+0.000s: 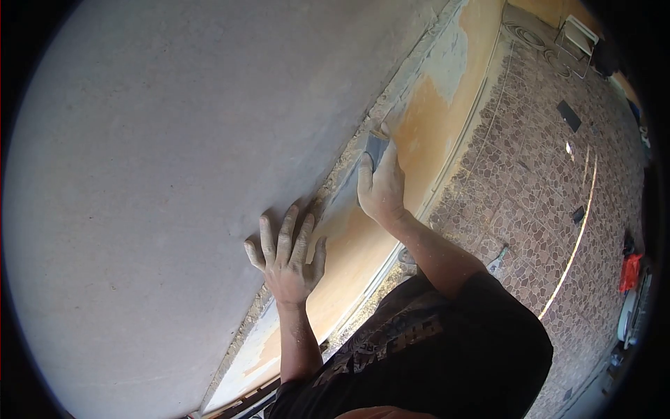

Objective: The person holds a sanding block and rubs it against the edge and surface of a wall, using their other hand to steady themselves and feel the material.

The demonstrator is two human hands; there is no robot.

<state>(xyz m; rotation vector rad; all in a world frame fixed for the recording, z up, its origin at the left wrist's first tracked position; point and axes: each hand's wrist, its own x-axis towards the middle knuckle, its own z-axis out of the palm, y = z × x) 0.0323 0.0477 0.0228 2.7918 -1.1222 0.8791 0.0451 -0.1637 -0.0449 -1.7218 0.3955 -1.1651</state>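
Observation:
My left hand [287,262] lies with its fingers spread against the grey wall surface [160,153], close to the rough strip that runs diagonally across it. Higher up and to the right, my right hand [382,180] is closed around a dark grey pad [377,148], which touches the wall beside that strip. Pale dust coats the fingers of both hands. Right of the strip, the wall has orange and whitish patches [423,115].
The patterned floor [537,188] spreads along the right, with a dark flat piece [569,116] and a smaller one [578,215] on it. A white-framed chair [578,35] stands top right. Something red [630,272] lies at the right edge.

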